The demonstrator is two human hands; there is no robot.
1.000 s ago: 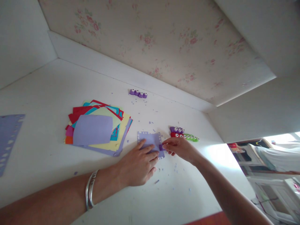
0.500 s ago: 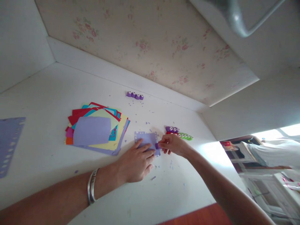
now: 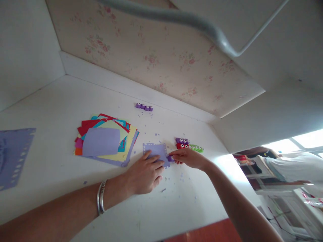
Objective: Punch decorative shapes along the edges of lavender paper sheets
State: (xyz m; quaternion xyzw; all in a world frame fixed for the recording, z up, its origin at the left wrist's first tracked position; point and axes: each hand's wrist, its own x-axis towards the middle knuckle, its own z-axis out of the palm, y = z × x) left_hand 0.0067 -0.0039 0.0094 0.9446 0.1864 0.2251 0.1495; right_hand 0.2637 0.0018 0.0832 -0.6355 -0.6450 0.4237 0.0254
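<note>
A small purple sheet of paper [image 3: 159, 149] lies on the white table, with punched holes along its edges. My left hand [image 3: 145, 174] rests flat on its lower left part, fingers spread, pressing it down. At the sheet's right edge my right hand [image 3: 186, 158] pinches a small purple craft punch [image 3: 170, 158], partly covered by the fingers. Just beyond that hand stand more punches in rows: purple ones [image 3: 182, 140], red ones [image 3: 179, 146] and green ones [image 3: 198, 148]. Another row of purple punches [image 3: 144, 107] is near the back of the table.
A pile of coloured paper [image 3: 101, 141] lies left of my left hand. At the far left is a larger purple sheet [image 3: 19, 158] with a punched edge. Tiny paper bits dot the table [image 3: 121, 215]. A grey metal bar [image 3: 191, 20] crosses overhead.
The camera view has shifted, so the overhead bar shows more. My right hand's fingers have shifted slightly around the punch at the sheet's right edge. My left hand stays on the sheet.
</note>
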